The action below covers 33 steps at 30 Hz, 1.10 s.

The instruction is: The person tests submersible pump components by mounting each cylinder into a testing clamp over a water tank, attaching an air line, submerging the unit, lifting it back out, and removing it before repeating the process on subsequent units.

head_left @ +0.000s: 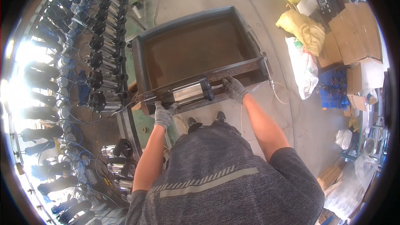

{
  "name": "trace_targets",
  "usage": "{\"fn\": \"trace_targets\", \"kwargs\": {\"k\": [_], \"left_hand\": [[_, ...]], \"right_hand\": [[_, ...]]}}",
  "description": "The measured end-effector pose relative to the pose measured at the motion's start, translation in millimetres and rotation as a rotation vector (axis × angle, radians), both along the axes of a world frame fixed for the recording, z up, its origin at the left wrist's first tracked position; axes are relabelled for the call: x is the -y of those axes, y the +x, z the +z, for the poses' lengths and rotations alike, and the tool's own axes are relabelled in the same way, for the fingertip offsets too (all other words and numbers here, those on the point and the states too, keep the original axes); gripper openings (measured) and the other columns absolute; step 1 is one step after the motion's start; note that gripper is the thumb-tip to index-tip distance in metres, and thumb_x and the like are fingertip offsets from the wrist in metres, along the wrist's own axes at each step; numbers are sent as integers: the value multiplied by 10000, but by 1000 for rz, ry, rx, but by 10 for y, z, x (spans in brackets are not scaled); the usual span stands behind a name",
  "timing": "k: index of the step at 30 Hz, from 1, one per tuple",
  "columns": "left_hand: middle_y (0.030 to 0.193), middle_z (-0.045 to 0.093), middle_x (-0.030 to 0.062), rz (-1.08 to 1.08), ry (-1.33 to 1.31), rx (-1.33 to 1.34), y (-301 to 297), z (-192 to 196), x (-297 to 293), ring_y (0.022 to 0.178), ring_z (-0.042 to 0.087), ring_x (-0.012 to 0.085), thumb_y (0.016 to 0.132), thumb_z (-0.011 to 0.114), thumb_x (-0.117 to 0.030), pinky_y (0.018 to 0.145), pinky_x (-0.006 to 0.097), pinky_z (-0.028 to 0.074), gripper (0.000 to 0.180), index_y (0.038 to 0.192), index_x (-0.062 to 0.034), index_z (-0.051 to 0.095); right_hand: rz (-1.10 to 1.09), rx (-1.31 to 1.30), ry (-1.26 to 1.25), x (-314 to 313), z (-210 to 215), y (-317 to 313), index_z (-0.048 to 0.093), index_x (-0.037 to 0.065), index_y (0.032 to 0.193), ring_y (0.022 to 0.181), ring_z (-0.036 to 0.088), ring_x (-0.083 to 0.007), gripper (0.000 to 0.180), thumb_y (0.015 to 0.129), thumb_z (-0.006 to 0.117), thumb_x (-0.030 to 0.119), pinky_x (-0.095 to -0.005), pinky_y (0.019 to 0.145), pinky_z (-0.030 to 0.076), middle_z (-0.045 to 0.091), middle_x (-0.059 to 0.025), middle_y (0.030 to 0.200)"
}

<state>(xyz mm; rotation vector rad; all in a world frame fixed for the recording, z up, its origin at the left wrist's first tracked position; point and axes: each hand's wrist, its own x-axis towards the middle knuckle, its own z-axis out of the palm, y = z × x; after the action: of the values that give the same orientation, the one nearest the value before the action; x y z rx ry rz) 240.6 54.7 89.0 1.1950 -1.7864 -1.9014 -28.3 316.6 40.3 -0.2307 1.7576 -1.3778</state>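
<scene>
The cylinder (pixel 189 92) lies along the near edge of the tank (pixel 143 64). The left hand (pixel 164 117) is at its left end, the right hand (pixel 236 90) at its right rod (pixel 218 86); whether either grips, I cannot tell.

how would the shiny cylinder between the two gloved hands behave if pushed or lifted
The shiny cylinder is probably stiff and fairly heavy for its size, since its barrel looks metal. It may roll unevenly if pushed, because the black end piece is wider than the barrel. The smooth, glossy barrel could also be slippery to grip.
</scene>
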Motion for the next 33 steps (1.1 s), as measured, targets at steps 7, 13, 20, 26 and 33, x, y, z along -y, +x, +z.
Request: {"fn": "trace_targets", "kwargs": {"k": [7,13,20,26,33], "left_hand": [[1217,669,112,-85,-201,129,-16,151,-37,1080,626,195,868,865,-146,990,315,502,652,1362,-14,462],[1231,667,125,-91,-194,132,1,73,-6,1098,622,210,871,873,-196,1004,334,498,650,1342,13,476],[1198,682,78,-109,-232,47,81,-214,77,1017,615,173,886,856,-204,932,330,523,529,1258,-57,510],[1133,712,81,-88,-214,224,53,-133,38,954,624,178,860,883,-235,882,342,537,576,1255,-36,514],[1247,694,70,-22,130,37,26,-233,1,1116,585,210,1025,697,-293,1039,338,453,403,1280,-46,504]], "right_hand": [[147,394,-231,-199,350,-53,616,-2,1157,683,596,-145,571,1000,667,544,-285,595,467,610,-39,795],[196,150,146,-15,248,-137,615,3,1229,585,569,-146,514,1042,633,482,-295,486,420,565,-16,739],[-47,354,-76,92,331,48,628,144,1284,415,376,-149,367,1110,491,437,-289,398,295,431,27,611],[-76,369,111,141,416,32,641,83,1245,406,443,-176,628,1055,456,652,-309,382,324,469,-4,578],[230,172,206,136,495,-67,604,-59,1229,589,727,-345,822,1043,380,710,-429,536,635,719,-263,773]]}}
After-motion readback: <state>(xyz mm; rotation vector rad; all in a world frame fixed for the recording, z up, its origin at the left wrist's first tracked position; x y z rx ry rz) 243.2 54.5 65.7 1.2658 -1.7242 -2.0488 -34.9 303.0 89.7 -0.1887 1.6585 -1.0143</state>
